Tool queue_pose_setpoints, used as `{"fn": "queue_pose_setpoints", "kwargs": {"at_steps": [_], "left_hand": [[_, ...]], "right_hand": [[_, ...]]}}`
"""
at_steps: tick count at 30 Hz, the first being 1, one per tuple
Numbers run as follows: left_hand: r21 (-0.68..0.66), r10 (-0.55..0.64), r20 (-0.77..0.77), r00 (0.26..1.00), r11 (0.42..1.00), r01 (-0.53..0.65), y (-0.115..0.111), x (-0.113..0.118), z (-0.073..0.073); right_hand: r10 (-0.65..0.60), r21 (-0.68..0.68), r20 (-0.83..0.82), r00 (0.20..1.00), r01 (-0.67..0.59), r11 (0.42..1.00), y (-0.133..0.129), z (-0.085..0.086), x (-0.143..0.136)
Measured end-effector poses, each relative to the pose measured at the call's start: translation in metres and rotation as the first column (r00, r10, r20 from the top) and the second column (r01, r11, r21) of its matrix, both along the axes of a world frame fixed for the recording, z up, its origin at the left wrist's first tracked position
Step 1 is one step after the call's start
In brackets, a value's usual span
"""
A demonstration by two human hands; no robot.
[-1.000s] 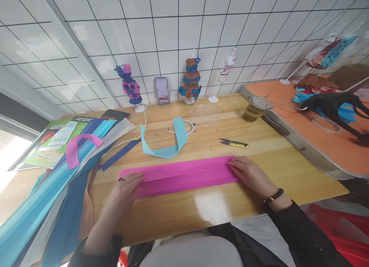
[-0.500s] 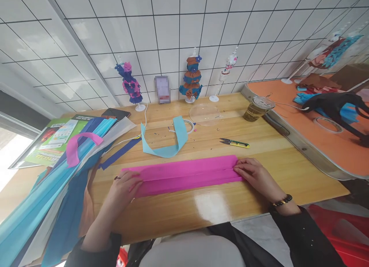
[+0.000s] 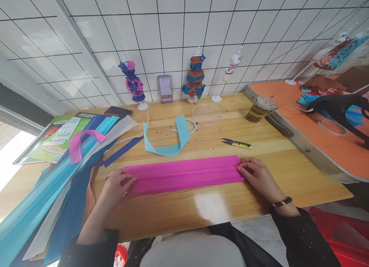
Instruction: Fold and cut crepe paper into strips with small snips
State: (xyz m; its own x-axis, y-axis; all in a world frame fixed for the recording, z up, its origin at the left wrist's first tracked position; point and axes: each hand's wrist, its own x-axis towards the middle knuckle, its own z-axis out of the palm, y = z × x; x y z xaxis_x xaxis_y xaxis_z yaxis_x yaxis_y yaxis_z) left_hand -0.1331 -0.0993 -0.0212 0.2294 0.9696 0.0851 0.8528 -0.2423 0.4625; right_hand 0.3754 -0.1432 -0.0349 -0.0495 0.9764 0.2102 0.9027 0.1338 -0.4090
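Observation:
A long strip of bright pink crepe paper (image 3: 184,174) lies flat on the wooden table before me, a crease or seam line running along its length. At its left end, my left hand (image 3: 118,184) pinches the paper between thumb and fingers. My right hand (image 3: 256,176), with a beaded bracelet at the wrist, grips the opposite end near the corner. Beyond the strip rest yellow-handled thread snips (image 3: 238,143) and a curled light blue paper strip (image 3: 165,150).
Coloured paper sheets (image 3: 57,182) are heaped at the left, over a green packet. Small dressed stands (image 3: 193,82) and a phone (image 3: 165,89) line the tiled wall. A lidded cup (image 3: 259,109) stands back right, beside an orange surface (image 3: 294,121) bearing a black glue gun (image 3: 341,109).
My left hand has shifted slightly left toward the strip's end, uncovering more of it. The right hand keeps its hold. The whole view has drifted a little.

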Motion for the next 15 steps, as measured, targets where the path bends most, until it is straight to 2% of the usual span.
{"fn": "queue_pose_setpoints", "kwargs": {"at_steps": [15], "left_hand": [[0.019, 0.081, 0.014, 0.997, 0.997, -0.081, -0.0020, 0.0012, 0.0017]], "right_hand": [[-0.055, 0.022, 0.005, 0.998, 0.054, 0.998, -0.0026, -0.0068, 0.0020]]}}
